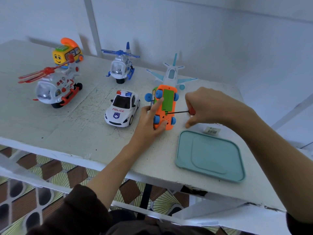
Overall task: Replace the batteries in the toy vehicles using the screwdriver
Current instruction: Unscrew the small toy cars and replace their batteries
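Note:
An orange toy vehicle (166,109) with blue wheels stands on its side at the table's middle, its underside and green battery cover facing right. My left hand (150,119) grips it, the index finger lying along the base and the thumb near the bottom wheels. My right hand (203,106) holds a screwdriver (180,112) with a red handle. Its dark shaft lies level, and the tip touches the lower edge of the green cover.
A white police car (122,108) sits just left of my left hand. Behind are a red helicopter (55,85), a yellow telephone bus (66,53), a blue helicopter (121,65) and a light blue plane (171,74). A teal tray (210,155) lies front right, a small label (211,130) beyond it.

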Demonstrator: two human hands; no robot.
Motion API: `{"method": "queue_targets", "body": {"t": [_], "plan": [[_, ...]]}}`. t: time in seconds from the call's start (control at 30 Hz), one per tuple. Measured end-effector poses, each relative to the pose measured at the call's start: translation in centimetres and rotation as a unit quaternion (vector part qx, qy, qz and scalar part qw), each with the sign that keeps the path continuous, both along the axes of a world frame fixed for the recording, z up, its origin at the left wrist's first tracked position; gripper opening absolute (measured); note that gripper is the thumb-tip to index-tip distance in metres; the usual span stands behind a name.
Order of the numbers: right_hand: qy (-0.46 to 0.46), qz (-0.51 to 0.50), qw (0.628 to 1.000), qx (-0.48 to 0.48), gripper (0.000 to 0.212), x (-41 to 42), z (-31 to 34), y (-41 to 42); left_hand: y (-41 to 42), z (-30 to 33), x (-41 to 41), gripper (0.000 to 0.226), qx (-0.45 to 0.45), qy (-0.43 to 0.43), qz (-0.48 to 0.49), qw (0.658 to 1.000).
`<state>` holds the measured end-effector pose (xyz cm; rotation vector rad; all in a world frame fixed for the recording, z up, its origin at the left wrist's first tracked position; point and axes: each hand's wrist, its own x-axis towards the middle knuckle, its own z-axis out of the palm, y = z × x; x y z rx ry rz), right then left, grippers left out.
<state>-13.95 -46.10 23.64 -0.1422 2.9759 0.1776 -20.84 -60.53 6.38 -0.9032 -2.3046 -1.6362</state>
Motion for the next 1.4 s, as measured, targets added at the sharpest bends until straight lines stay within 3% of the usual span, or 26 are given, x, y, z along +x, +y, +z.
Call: {"method": "queue_targets", "body": {"t": [0.1, 0.2, 0.3, 0.37, 0.6, 0.67, 0.77, 0.93, 1.07, 1.27, 1.4], "plan": [[0.014, -0.018, 0.999, -0.037, 0.031, 0.0, -0.1, -0.2, 0.0, 0.1, 0.0, 0.058, 0.003, -0.007, 0.005, 1.000], [0.090, 0.025, 0.994, 0.053, 0.018, 0.2, 0.2, -0.4, -0.1, 0.3, 0.1, 0.059, -0.002, -0.010, 0.010, 1.000], [0.110, 0.033, 0.990, 0.084, 0.032, 0.2, 0.4, -0.1, -0.2, 0.4, 0.2, 0.061, -0.004, -0.010, 0.014, 1.000], [0.108, 0.037, 0.992, 0.061, 0.035, 0.2, 0.2, 0.3, -0.2, 0.4, 0.3, 0.061, -0.006, -0.006, 0.013, 1.000], [0.148, 0.088, 0.972, -0.160, 0.009, 0.2, -0.6, 1.2, -0.2, 0.3, 0.2, 0.062, 0.000, -0.009, 0.009, 1.000], [0.178, 0.077, 0.970, -0.147, 0.001, 0.3, -0.7, 1.3, -0.2, 0.3, 0.2, 0.060, -0.002, -0.013, 0.015, 1.000], [0.211, 0.057, 0.971, -0.096, 0.015, 0.4, -0.8, 1.6, -0.3, 0.2, 0.3, 0.059, -0.006, -0.013, 0.021, 1.000], [0.174, 0.096, 0.966, -0.163, 0.019, 0.6, -1.3, 1.7, -0.3, 0.2, 0.2, 0.062, -0.005, -0.026, 0.018, 0.999], [0.202, 0.085, 0.963, -0.160, 0.002, 0.5, -1.0, 1.4, -0.3, 0.3, 0.3, 0.062, -0.006, -0.025, 0.013, 1.000], [0.152, 0.017, 0.987, -0.049, 0.033, 0.4, -0.8, 1.1, -0.2, 0.5, 0.4, 0.063, 0.001, -0.031, 0.004, 0.999], [0.094, -0.043, 0.993, -0.054, 0.047, 0.3, -1.1, 1.5, -0.5, 0.6, 0.5, 0.067, -0.002, -0.026, 0.000, 1.000]]}}
